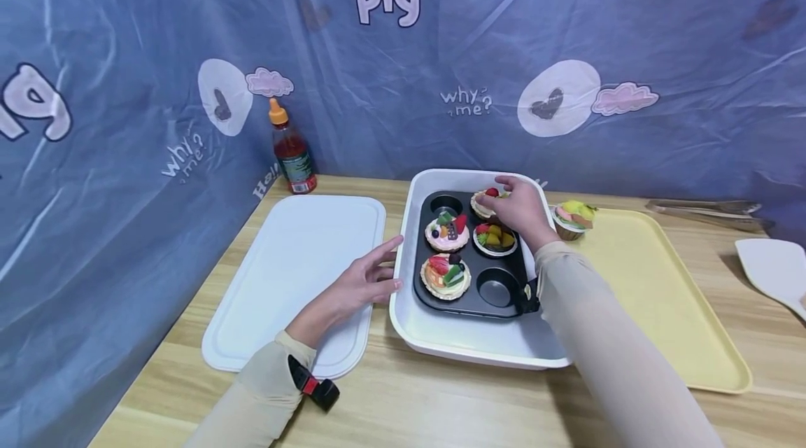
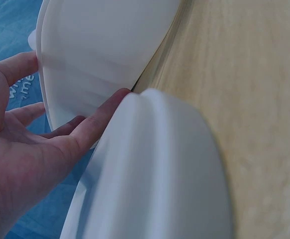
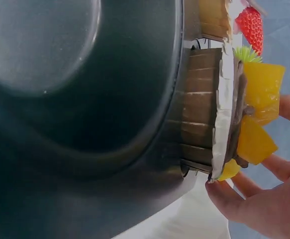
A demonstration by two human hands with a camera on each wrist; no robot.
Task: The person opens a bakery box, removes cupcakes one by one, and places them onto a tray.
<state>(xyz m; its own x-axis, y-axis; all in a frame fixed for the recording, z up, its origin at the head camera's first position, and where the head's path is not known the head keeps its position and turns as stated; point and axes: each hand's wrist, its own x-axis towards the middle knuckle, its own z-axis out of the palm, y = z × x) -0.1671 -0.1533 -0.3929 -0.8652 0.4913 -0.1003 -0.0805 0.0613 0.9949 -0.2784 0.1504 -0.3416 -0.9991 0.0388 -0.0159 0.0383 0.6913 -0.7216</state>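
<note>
A dark muffin pan [image 1: 471,306] sits in a white tub [image 1: 453,344] and holds several tarts. My right hand [image 1: 519,208] reaches over the tub's right rim, fingers spread over the far-right fruit tart [image 1: 476,208] with a red berry, partly covering it. Nearer me in that column sits a tart with yellow fruit chunks [image 3: 256,114], in front of the right fingers in the right wrist view. My left hand [image 1: 359,283] lies along the tub's left outer wall, fingers extended, with fingertips right at the rim. Left-column tarts are one with pink cream [image 1: 447,231] and one with pale cream [image 1: 445,277].
A white lid-like tray [image 1: 296,273] lies left of the tub, a sauce bottle [image 1: 292,157] behind it. Right of the tub are a fruit-topped cupcake [image 1: 571,219], a yellow tray [image 1: 655,315], tongs [image 1: 708,210] and a white spatula [image 1: 771,266]. A blue printed sheet [image 1: 428,63] hangs behind.
</note>
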